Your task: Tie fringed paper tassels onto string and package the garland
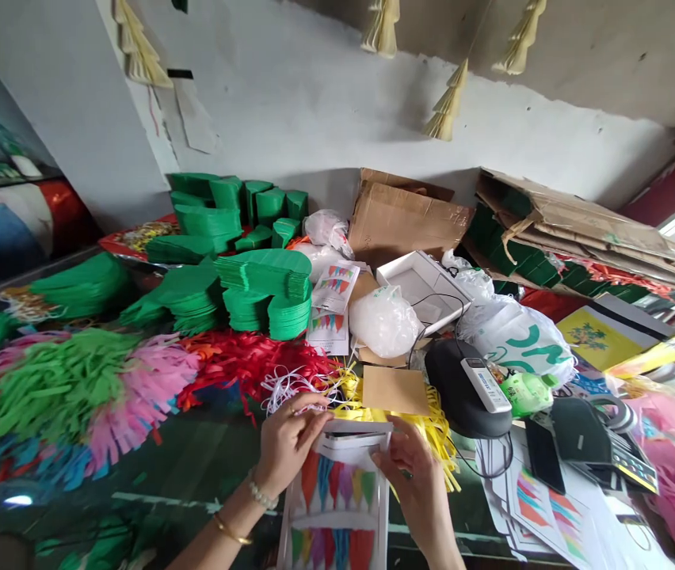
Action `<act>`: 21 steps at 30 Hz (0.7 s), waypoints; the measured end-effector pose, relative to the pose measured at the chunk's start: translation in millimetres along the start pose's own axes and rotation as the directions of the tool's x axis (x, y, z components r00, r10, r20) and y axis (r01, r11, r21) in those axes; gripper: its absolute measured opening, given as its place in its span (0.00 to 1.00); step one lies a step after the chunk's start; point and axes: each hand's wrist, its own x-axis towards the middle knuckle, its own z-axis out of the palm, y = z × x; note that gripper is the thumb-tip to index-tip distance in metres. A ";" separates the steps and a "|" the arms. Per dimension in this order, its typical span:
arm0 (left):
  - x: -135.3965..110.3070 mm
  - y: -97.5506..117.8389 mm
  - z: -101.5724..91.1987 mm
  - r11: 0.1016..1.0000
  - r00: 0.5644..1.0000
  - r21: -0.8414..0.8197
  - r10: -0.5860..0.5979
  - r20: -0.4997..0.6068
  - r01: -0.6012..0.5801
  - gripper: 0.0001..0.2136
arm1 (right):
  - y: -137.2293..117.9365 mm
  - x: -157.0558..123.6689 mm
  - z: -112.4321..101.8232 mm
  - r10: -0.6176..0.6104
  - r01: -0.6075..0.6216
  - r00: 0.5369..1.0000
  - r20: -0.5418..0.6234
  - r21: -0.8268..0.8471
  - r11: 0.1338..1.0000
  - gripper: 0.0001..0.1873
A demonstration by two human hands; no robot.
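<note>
Between my two hands is a printed packet (337,507) with pictures of coloured tassels, its upper edge a white flap. My left hand (293,443), with a beaded bracelet and a gold bangle at the wrist, pinches the packet's upper left corner. Closed at the upper right edge is my right hand (412,467), thumb on the front. Just beyond them lie a brown card (395,389), yellow paper strips (441,443) and white ribbon (290,388). Further left are red tissue fringes (248,360).
Stacked green paper shapes (272,289) and a multicoloured fringe pile (88,388) fill the left. A black rounded case (444,388) carries a white remote (485,385). Printed sheets (528,499), a phone (544,455) and a tape dispenser (581,427) lie right. Cardboard (409,214) leans behind.
</note>
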 end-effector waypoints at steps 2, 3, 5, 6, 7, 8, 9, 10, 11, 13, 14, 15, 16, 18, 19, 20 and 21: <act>6.6 14.4 -6.7 0.979 0.980 0.155 0.110 0.164 -0.136 0.14 | 1.4 -1.1 1.0 -0.008 0.008 1.000 -0.011 0.026 1.000 0.31; 10.8 22.4 -9.2 0.965 0.957 0.192 0.127 0.259 -0.180 0.15 | 1.5 -1.4 0.3 -0.013 0.013 1.000 -0.015 0.026 1.000 0.32; 19.5 36.6 -11.7 0.951 0.899 0.218 0.110 0.425 -0.219 0.17 | 2.1 -2.2 -1.8 -0.019 0.019 1.000 -0.022 0.004 1.000 0.33; 23.4 41.8 -11.8 0.950 0.869 0.215 0.098 0.486 -0.227 0.17 | 2.9 -2.9 -2.8 -0.022 0.021 0.999 -0.027 -0.015 1.000 0.33; 26.7 45.6 -11.2 0.952 0.844 0.200 0.094 0.528 -0.231 0.17 | 3.9 -3.8 -3.5 -0.027 0.025 0.999 -0.036 -0.036 0.999 0.34; 29.2 48.1 -10.1 0.957 0.828 0.177 0.095 0.552 -0.228 0.17 | 5.0 -4.7 -3.9 -0.035 0.033 0.998 -0.044 -0.055 0.998 0.34; 31.1 49.7 -8.4 0.964 0.823 0.150 0.101 0.558 -0.220 0.16 | 5.9 -5.8 -4.0 -0.049 0.046 0.998 -0.049 -0.070 0.996 0.34; 32.4 50.8 -6.4 0.970 0.827 0.125 0.106 0.553 -0.208 0.16 | 6.6 -6.8 -4.0 -0.066 0.061 0.996 -0.055 -0.082 0.995 0.34; 33.4 51.7 -3.9 0.976 0.834 0.102 0.109 0.541 -0.194 0.15 | 6.8 -7.8 -4.0 -0.082 0.076 0.995 -0.061 -0.092 0.993 0.34; 35.0 53.7 1.6 0.985 0.845 0.062 0.106 0.524 -0.162 0.15 | 6.1 -9.7 -4.2 -0.109 0.101 0.991 -0.077 -0.103 0.990 0.33; 35.9 54.9 4.4 0.989 0.840 0.039 0.103 0.532 -0.146 0.14 | 5.4 -10.5 -4.7 -0.117 0.108 0.989 -0.088 -0.107 0.988 0.32; 37.0 56.0 7.2 0.992 0.829 0.013 0.100 0.550 -0.128 0.15 | 4.6 -11.4 -5.4 -0.122 0.111 0.988 -0.099 -0.112 0.988 0.31; 38.2 56.7 9.9 0.994 0.815 -0.012 0.096 0.571 -0.108 0.15 | 3.9 -12.3 -6.3 -0.124 0.112 0.987 -0.105 -0.117 0.987 0.31; 40.6 56.9 14.9 0.997 0.797 -0.046 0.082 0.599 -0.068 0.15 | 3.1 -14.0 -8.1 -0.127 0.113 0.987 -0.101 -0.134 0.984 0.30; 41.7 56.2 17.3 0.997 0.797 -0.056 0.074 0.599 -0.050 0.14 | 3.0 -14.9 -8.7 -0.129 0.115 0.987 -0.094 -0.140 0.983 0.29; 42.7 55.3 19.4 0.997 0.803 -0.062 0.065 0.592 -0.035 0.13 | 3.1 -15.8 -8.9 -0.131 0.118 0.987 -0.090 -0.137 0.983 0.30; 43.6 54.2 21.4 0.998 0.812 -0.065 0.059 0.580 -0.026 0.12 | 3.3 -16.7 -8.8 -0.134 0.123 0.987 -0.087 -0.126 0.984 0.30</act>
